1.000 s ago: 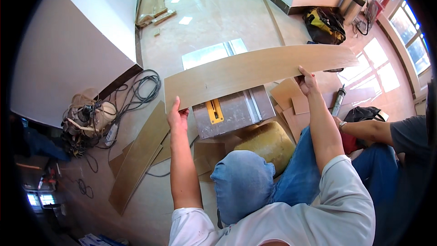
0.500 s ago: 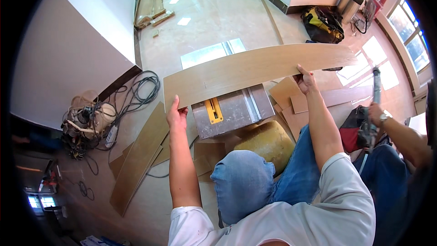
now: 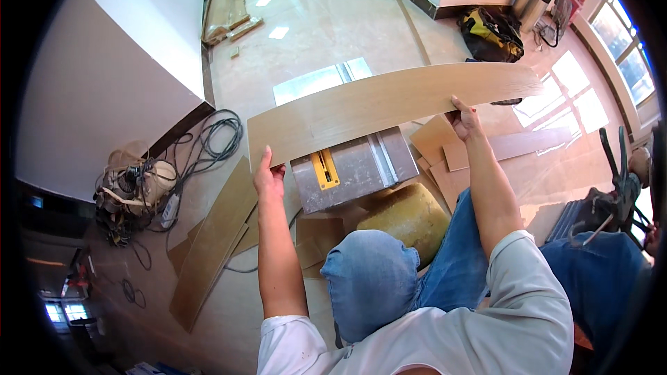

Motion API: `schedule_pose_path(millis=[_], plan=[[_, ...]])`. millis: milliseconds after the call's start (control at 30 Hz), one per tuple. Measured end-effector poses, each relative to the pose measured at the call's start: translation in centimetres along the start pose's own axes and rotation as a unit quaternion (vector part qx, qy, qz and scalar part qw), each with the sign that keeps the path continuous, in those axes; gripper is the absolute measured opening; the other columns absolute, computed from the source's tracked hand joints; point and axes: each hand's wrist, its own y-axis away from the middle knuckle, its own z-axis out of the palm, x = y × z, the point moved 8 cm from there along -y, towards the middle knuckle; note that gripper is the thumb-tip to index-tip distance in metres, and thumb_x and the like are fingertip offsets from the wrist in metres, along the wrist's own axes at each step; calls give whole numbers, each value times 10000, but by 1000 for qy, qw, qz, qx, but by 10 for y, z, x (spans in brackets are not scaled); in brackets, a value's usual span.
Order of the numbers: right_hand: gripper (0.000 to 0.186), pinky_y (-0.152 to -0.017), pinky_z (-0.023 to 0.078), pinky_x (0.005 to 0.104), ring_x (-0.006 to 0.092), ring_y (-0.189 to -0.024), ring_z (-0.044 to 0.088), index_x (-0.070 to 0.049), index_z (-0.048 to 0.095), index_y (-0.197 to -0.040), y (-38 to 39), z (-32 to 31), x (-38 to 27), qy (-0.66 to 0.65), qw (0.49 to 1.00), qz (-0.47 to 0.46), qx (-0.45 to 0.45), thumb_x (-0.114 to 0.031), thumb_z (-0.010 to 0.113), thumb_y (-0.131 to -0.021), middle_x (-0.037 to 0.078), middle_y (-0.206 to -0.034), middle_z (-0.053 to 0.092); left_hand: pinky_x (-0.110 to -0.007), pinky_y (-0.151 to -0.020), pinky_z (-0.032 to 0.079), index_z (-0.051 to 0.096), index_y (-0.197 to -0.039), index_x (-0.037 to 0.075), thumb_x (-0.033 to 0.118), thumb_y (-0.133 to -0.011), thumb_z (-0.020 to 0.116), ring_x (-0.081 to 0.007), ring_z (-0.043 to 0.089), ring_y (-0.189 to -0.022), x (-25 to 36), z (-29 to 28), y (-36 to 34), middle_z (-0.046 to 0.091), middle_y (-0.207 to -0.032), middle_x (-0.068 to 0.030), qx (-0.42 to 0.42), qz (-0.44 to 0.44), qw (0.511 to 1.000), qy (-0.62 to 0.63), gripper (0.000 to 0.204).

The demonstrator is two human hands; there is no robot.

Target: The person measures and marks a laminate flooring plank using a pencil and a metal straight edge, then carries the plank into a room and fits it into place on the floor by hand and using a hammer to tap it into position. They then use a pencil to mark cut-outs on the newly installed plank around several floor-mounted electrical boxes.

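Observation:
A long light wood plank [image 3: 382, 104] spans above a table saw [image 3: 354, 180] with a yellow insert [image 3: 322, 172] round its slot. My left hand [image 3: 271, 170] grips the plank's near edge at its left end, thumb on the face. My right hand [image 3: 464, 117] grips the same edge farther right, its fingers underneath. Whether the plank rests on the saw is hard to tell. My bent denim-covered knee [image 3: 368, 271] lies just below the saw, beside a yellowish drum-like object [image 3: 410, 215].
Loose planks [image 3: 208, 257] lie at left and right. Cables and a machine [image 3: 139, 187] sit by the left wall. A black-yellow bag [image 3: 486, 31] and steel cylinder [image 3: 531, 0] stand back right. At the right edge a co-worker's hand [image 3: 638, 163] holds a dark gun-like tool [image 3: 618, 201].
The plank and both my hands have shifted slightly up and left. The co-worker has lifted the tool from the floor and moved it to the right edge.

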Motion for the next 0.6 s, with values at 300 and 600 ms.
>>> schedule_pose_path(millis=[300,600], plan=[[179,-788,600,316,185,-902,684,-44,597,-1078,3,2,0,8,1000,-7,21,-74,653,-911,74,-1008,681,-288,-525,440,633,-1060,80,243,-855,752,-157,594,-675,0,0,-1,666,-870,-37,-13,2,1000,0,288],[182,-802,604,322,196,-909,683,-42,591,-1088,0,-2,1,1,1000,2,19,-79,645,-918,85,-1029,675,-263,-554,436,639,-1038,108,265,-865,742,-132,587,-675,-2,4,1,664,-846,-12,-20,4,1000,-10,255]])
